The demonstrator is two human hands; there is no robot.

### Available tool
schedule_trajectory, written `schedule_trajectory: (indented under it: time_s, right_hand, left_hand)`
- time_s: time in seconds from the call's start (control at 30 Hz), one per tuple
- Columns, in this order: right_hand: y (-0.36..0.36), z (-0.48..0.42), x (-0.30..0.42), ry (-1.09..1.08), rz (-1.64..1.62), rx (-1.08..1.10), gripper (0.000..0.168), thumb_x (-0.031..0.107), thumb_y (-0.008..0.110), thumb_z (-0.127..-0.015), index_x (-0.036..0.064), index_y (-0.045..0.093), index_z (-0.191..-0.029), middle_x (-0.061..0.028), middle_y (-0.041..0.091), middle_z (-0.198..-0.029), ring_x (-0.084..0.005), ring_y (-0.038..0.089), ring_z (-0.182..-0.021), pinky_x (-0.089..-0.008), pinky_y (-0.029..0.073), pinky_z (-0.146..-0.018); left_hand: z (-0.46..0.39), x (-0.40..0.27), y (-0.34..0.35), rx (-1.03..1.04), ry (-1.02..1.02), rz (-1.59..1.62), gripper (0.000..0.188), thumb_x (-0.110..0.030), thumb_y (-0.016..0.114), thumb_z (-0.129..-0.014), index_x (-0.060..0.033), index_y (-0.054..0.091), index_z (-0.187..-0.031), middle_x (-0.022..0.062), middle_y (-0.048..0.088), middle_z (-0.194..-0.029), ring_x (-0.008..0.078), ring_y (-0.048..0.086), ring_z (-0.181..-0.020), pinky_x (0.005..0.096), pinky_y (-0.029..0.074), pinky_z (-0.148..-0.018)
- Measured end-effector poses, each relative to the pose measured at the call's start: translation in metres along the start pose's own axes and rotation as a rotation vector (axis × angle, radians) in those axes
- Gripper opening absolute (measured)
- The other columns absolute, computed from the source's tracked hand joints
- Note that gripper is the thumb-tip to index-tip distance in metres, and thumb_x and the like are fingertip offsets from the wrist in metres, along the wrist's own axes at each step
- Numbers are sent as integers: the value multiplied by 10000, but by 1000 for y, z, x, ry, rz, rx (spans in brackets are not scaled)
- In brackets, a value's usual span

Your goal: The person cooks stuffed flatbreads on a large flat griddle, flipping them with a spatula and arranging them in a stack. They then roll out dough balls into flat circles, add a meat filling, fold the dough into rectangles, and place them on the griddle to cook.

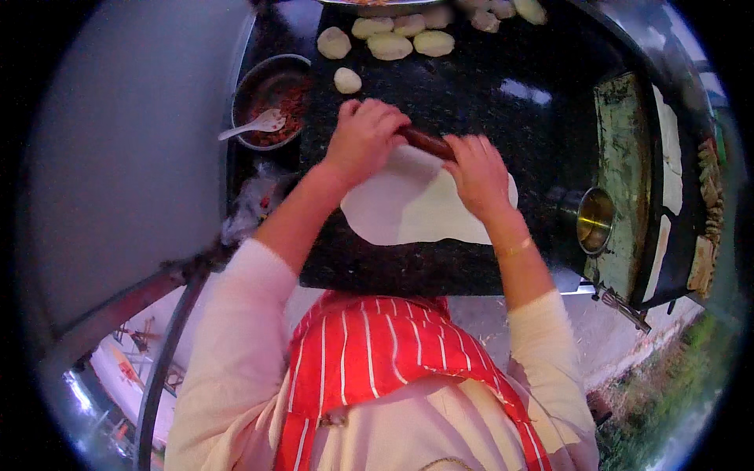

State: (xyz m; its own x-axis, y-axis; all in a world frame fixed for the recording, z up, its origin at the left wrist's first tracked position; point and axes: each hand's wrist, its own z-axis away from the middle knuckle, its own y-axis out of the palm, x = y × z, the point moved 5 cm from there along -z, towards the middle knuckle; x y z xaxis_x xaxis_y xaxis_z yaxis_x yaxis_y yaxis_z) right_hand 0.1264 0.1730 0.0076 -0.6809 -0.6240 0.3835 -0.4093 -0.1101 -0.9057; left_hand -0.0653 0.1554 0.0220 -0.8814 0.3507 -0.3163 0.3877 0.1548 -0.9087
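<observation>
A dark brown wooden rolling pin [429,143] lies across the far part of a flattened sheet of pale dough [412,206]. My left hand [368,138] grips its left end, and my right hand [478,171] holds its right end. The sheet is thin, wide and rounded, spread on a black speckled stone worktop [400,268]. Part of its right side is hidden under my right hand and wrist. Just beyond my left hand sits a small round dough ball [347,80].
Several flattened dough pieces [389,46] lie at the back. At the left, a bowl of reddish filling [294,100] holds a white spoon [259,125]. To the right stand a metal cup of yellow liquid [595,221] and a griddle edge [618,176]. Tongs [624,309] hang at the front right.
</observation>
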Motion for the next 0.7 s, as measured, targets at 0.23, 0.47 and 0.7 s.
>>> schedule_trajectory:
  time_s: [0.23, 0.47, 0.7]
  right_hand:
    - [-17, 140, -24, 309, 119, -31, 559, 187, 657, -814, 63, 488, -1332, -137, 481, -1358, -353, 392, -1292, -490, 301, -1078]
    - [-15, 46, -94, 561, 276, -191, 575, 278, 523, -925, 52, 369, -1431, -144, 285, -1529, -370, 196, -1424, -534, 169, -1145]
    - [5, 69, -103, 458, 266, -4, 567, 278, 545, -915, 102, 391, -1432, -116, 304, -1527, -347, 210, -1427, -565, 158, -1140]
  left_hand:
    - [85, -114, 41, 257, -139, 81, 696, -253, 638, -835, 10, 350, -1410, 191, 269, -1527, 344, 230, -1431, 564, 190, -1132]
    - [-31, -73, 60, 63, -234, -203, 729, -391, 574, -870, 4, 335, -1434, 197, 257, -1532, 330, 202, -1441, 568, 97, -1150]
    - [-15, -81, 74, 151, -268, -205, 675, -385, 524, -900, -45, 335, -1451, 151, 234, -1554, 297, 211, -1442, 611, 76, -1131]
